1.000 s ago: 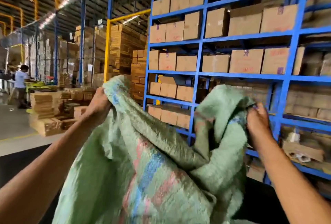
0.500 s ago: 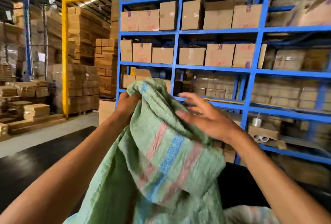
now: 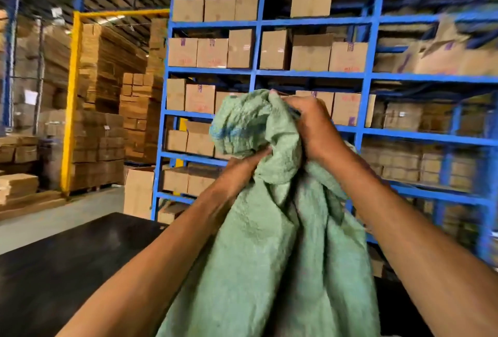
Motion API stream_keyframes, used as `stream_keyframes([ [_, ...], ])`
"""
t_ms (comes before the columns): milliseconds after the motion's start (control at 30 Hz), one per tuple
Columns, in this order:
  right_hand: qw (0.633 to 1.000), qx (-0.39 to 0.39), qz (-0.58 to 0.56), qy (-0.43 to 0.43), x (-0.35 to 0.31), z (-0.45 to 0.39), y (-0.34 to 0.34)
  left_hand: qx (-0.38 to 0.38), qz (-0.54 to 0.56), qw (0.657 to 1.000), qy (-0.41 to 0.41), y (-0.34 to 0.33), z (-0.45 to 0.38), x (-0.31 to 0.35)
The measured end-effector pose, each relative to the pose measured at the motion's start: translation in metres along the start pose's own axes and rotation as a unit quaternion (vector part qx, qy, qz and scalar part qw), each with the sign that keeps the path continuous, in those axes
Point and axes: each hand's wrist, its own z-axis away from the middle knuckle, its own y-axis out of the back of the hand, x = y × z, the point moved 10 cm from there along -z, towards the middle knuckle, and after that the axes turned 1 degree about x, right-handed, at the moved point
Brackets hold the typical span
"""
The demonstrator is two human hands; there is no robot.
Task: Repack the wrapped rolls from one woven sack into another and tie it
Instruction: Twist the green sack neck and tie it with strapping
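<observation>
A pale green woven sack shows faint blue marks. Brown cardboard boxes fill a blue shelving rack beside a yellow post.

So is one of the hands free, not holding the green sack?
No. The left hand and the right hand both grip the bunched top of the green sack.

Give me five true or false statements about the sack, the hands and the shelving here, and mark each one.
1. Both hands grip the green sack. True: the left hand holds it below the bunched top, the right hand higher up.
2. The sack's mouth is spread wide open. False: it is gathered into a bunch.
3. The rack behind is red. False: it is blue.
4. Cardboard boxes sit on the rack. True.
5. The right hand is open and empty. False: it grips the sack.
</observation>
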Motion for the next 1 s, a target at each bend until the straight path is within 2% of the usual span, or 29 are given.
stream_keyframes([
  [67,0.995,0.063,0.067,0.041,-0.007,0.008,0.021,0.042,-0.05,0.996,-0.055,0.011,-0.004,0.017],
  [133,0.986,0.135,0.094,0.014,0.012,0.042,0.051,0.091,-0.086,0.988,-0.087,0.035,-0.007,0.029],
  [167,0.985,0.137,0.091,-0.056,0.038,0.062,0.057,0.123,-0.097,0.984,-0.09,0.05,-0.008,0.031],
  [233,0.964,0.034,-0.006,-0.265,0.098,0.115,0.028,0.163,-0.078,0.981,-0.067,0.066,-0.007,0.025],
  [267,0.945,-0.018,-0.071,-0.32,0.11,0.137,0.002,0.157,-0.06,0.985,-0.039,0.061,-0.008,0.017],
  [300,0.928,-0.024,-0.132,-0.346,0.112,0.15,-0.015,0.134,-0.041,0.99,-0.007,0.049,-0.012,0.005],
  [333,0.917,0.017,-0.172,-0.359,0.112,0.148,-0.019,0.112,-0.038,0.993,0.018,0.034,-0.012,-0.005],
  [433,0.903,0.178,-0.215,-0.327,0.117,0.107,0.014,0.029,-0.071,0.997,0.026,-0.01,-0.008,-0.014],
  [467,0.898,0.199,-0.236,-0.313,0.118,0.089,0.023,0.016,-0.066,0.997,0.024,-0.019,-0.006,-0.016],
  [567,0.897,0.134,-0.323,-0.271,0.115,0.044,0.023,0.011,-0.064,0.998,0.004,-0.035,-0.005,-0.015],
  [633,0.924,0.084,-0.283,-0.242,0.11,0.042,0.017,0.033,-0.077,0.996,-0.007,-0.028,-0.013,-0.018],
  [700,0.939,0.066,-0.215,-0.261,0.135,0.068,0.006,0.1,-0.148,0.984,-0.011,-0.006,-0.02,-0.019],
  [767,0.902,-0.019,-0.25,-0.351,0.17,0.117,-0.034,0.158,-0.232,0.959,-0.024,0.013,-0.028,-0.018],
  [800,0.885,-0.056,-0.279,-0.369,0.173,0.137,-0.052,0.156,-0.262,0.95,-0.065,0.005,-0.03,-0.011],
  [833,0.879,-0.077,-0.295,-0.367,0.174,0.151,-0.067,0.137,-0.247,0.956,-0.086,-0.007,-0.033,-0.011],
  [867,0.878,-0.057,-0.306,-0.364,0.173,0.159,-0.07,0.098,-0.218,0.968,-0.07,-0.028,-0.032,-0.015],
  [933,0.865,0.057,-0.307,-0.393,0.187,0.17,-0.063,-0.024,-0.193,0.98,-0.032,-0.068,-0.028,-0.029],
  [1000,0.822,0.164,-0.338,-0.427,0.209,0.18,-0.051,-0.101,-0.234,0.967,0.001,-0.077,-0.009,-0.038],
])
